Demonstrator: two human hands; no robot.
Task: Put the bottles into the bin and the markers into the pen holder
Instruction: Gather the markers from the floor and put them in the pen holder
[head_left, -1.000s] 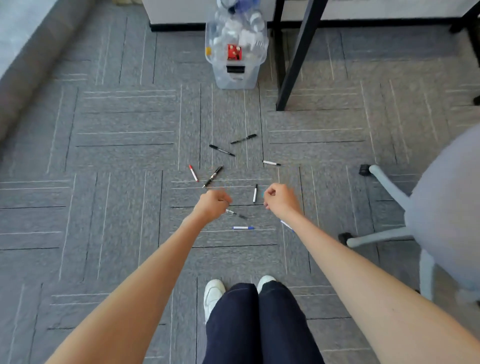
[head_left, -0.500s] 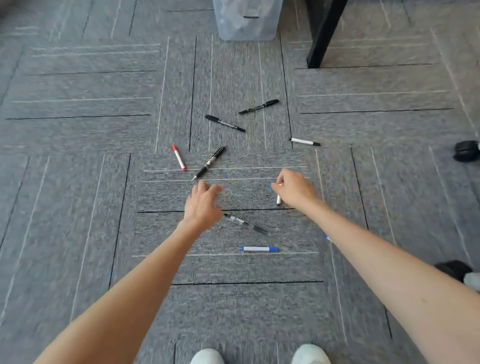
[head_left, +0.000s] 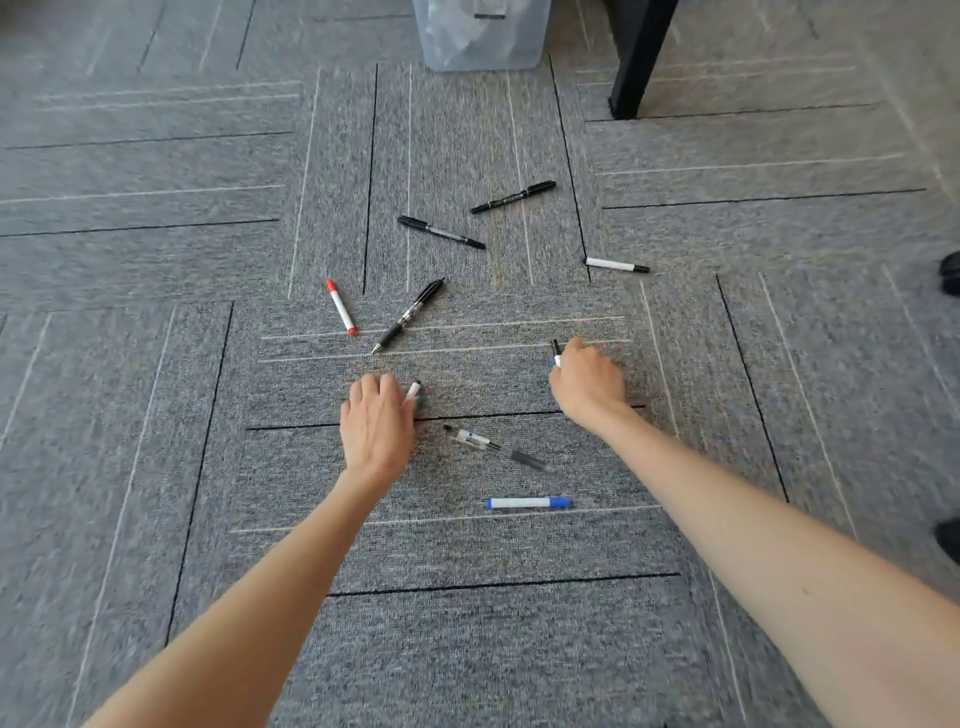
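Several markers and pens lie scattered on the grey carpet. My left hand (head_left: 379, 423) rests palm-down on the floor, and a white marker (head_left: 414, 389) pokes out between its thumb and fingers. My right hand (head_left: 587, 382) curls over a white marker with a black cap (head_left: 556, 352), only the tip of which shows. Between my hands lies a clear pen (head_left: 493, 447), with a blue marker (head_left: 527, 502) nearer to me. Farther off are a red marker (head_left: 340, 307), a black pen (head_left: 410, 314), two black markers (head_left: 440, 232) (head_left: 513, 197) and a white marker (head_left: 617, 265). The translucent bin (head_left: 478, 49) stands at the top. No pen holder is in view.
A black table leg (head_left: 636, 62) stands to the right of the bin. Dark chair castors (head_left: 950, 273) (head_left: 948, 540) show at the right edge. Grey carpet tiles cover the floor all around.
The view has dropped closer to the floor. My left hand lowered flat onto the carpet with a marker showing at its thumb. My right hand closed over the black-capped marker.
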